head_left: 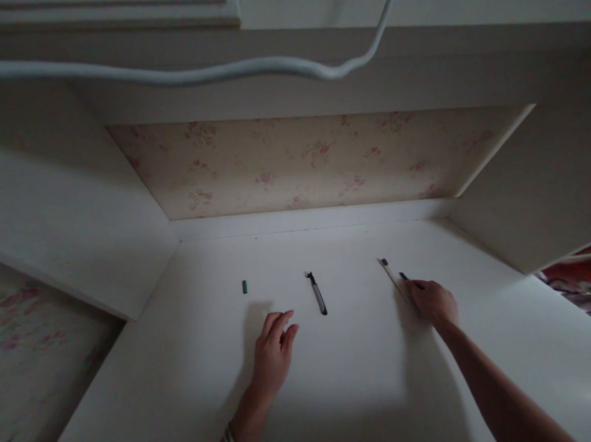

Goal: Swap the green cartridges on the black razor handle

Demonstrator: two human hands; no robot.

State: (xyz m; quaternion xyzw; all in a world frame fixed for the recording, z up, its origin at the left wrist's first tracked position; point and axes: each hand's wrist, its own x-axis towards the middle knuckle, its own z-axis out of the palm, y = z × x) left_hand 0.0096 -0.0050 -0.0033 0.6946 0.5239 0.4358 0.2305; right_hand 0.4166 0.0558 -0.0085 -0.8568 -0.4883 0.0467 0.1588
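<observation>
My right hand (434, 302) is closed around a slim dark pen-like thing (404, 276), whose tip pokes out past the fingers. Just left of that hand, a thin light stick with a dark head (385, 262), like a toothbrush, lies slanted on the white surface (354, 357); its lower end runs toward the fingers. My left hand (274, 350) hovers low over the surface, fingers apart and holding nothing. Up and to its right lies a black and grey slender tool (319, 294) with a small pale tip. A small dark green block (245, 287) rests farther left.
Side panels (105, 212) flank the white surface, with flowered wallpaper (312, 160) behind it. Across the top of the view runs a white cable (246, 68), in front of a shelf edge (413, 14). Red patterned cloth (580, 283) shows at the right edge.
</observation>
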